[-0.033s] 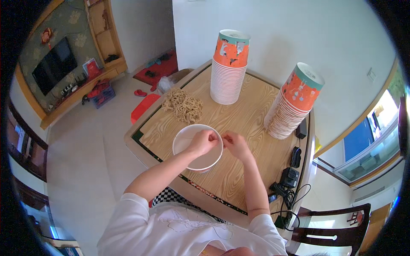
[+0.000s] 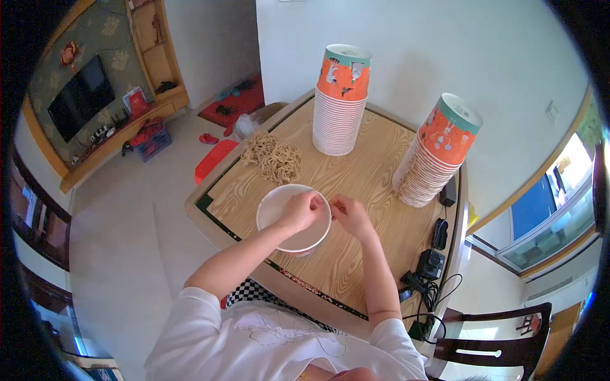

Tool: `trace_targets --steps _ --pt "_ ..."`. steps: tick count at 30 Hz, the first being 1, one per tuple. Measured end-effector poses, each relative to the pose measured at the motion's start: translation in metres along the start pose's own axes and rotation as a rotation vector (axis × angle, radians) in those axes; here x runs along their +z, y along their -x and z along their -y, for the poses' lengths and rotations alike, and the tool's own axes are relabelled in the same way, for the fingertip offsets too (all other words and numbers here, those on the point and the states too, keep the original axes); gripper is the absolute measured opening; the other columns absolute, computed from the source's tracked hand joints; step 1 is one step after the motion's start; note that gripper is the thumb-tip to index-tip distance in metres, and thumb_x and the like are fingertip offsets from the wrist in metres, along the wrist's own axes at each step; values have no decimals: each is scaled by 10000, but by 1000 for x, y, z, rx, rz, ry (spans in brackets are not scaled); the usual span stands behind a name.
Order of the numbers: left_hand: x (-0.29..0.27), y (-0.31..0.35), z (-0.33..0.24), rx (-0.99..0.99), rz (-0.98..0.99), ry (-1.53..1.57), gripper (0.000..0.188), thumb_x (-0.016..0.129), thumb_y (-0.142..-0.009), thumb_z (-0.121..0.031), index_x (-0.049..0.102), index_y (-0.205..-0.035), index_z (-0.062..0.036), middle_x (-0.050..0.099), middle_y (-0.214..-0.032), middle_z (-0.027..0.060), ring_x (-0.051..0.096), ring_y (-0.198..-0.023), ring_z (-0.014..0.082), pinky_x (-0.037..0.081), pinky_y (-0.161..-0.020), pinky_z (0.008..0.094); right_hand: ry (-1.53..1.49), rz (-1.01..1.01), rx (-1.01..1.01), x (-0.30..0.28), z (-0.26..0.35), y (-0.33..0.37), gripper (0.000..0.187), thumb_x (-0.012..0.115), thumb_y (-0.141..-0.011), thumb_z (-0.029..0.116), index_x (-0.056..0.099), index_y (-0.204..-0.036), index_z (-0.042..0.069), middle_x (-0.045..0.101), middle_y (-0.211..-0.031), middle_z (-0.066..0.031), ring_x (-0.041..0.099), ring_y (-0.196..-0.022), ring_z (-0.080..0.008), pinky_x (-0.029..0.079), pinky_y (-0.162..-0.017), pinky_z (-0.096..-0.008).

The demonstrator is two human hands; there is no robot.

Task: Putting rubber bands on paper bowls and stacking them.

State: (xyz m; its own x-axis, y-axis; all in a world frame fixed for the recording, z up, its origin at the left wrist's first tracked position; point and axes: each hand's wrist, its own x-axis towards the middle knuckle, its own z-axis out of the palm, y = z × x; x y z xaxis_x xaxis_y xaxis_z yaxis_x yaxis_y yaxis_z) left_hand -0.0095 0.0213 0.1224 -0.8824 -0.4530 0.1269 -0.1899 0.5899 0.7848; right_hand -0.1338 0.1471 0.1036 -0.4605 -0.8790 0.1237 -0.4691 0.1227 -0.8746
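Note:
A white-lined paper bucket [image 2: 278, 214] stands upright, open side up, near the table's front edge. My left hand [image 2: 301, 211] reaches inside it, its fingers pinched together close to the right wall. Outside that same wall my right hand [image 2: 349, 214] is closed, fingertips pressed together next to the rim. Whatever the fingertips hold is hidden or too small to make out. A tangled heap of tan cord [image 2: 272, 157] lies just beyond the bucket, to the left.
Tall stacks of upturned orange-and-green paper buckets stand at the back [image 2: 340, 101] and right [image 2: 438, 149] of the wooden table [image 2: 375, 254]. Black adapters [image 2: 431, 263] and coiled cables lie along the right edge. A dark chair [image 2: 495, 346] stands at lower right, a red stool [image 2: 214, 161] at left.
Hardly anything differs. The bucket's rim has shifted very slightly, and both hands keep their places at its right wall.

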Motion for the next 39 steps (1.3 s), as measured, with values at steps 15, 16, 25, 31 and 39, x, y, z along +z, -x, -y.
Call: trace_targets --steps 15,16,25,31,39 --pt "-49 -30 -33 395 217 -759 124 628 -716 -157 626 -725 -33 634 -737 154 628 -746 327 492 -646 418 174 -184 25 5 15 4 150 528 -868 197 542 -932 62 651 -762 -128 647 -716 -288 494 -636 -393" --pt "-52 -33 -31 349 297 -676 160 643 -729 -193 644 -711 -34 640 -715 134 628 -705 285 485 -623 385 175 -185 26 5 18 5 150 528 -868 197 542 -932 62 651 -762 -128 647 -716 -288 494 -636 -393" --pt "-31 -13 18 -168 523 467 305 622 -833 -311 678 -930 -28 656 -799 5 578 -708 74 457 -638 245 112 -229 -92 11 28 9 109 528 -860 147 540 -916 55 631 -764 -154 631 -725 -335 488 -623 -403" --pt "-19 18 2 -296 416 666 294 624 -828 -271 655 -979 -20 652 -841 28 596 -728 89 466 -646 238 140 -223 -149 12 23 11 111 534 -858 130 544 -925 42 625 -786 -171 626 -736 -341 487 -626 -401" --pt "-10 33 13 -295 176 737 275 606 -842 -244 650 -968 -3 646 -810 33 590 -701 86 463 -619 228 -20 -189 -103 5 31 14 157 563 -841 76 557 -992 32 639 -806 -132 643 -763 -247 498 -683 -340"
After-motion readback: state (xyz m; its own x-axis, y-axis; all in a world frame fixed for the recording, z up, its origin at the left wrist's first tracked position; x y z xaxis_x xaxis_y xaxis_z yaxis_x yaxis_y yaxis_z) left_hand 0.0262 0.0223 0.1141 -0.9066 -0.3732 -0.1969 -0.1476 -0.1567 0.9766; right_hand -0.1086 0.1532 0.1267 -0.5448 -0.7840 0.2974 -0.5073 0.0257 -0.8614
